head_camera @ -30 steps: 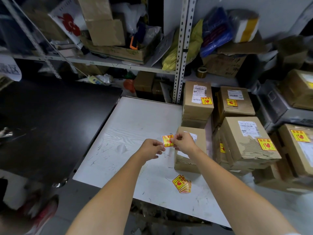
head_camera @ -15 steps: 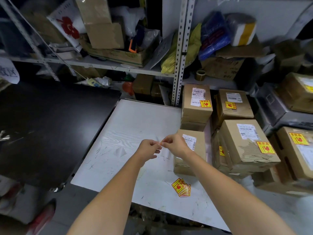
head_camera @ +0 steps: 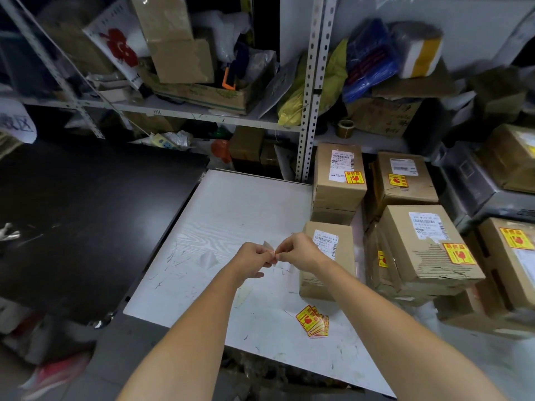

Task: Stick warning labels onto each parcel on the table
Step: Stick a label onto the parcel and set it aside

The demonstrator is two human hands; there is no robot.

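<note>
Peeling one warning label (head_camera: 271,250) from its backing above the worktop (head_camera: 231,215).
Head view: left hand (head_camera: 254,260) and right hand (head_camera: 298,251) each keep a narrow pinching grip on it, just beside a parcel (head_camera: 346,256) showing no sticker. Next, I judge, it needs pressing flat there. The spare labels (head_camera: 313,321) lie near the front edge. A shelf carton (head_camera: 202,94) holds cardboard scraps.

label (head_camera: 272,250): mostly hidden by fingers (head_camera: 260,253) | parcel (head_camera: 346,251) print: unreadable

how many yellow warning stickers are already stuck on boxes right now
5: rear tall box, box beside it, big torn box, box side left of it, far-right box. More may be hidden or cut off.
</note>
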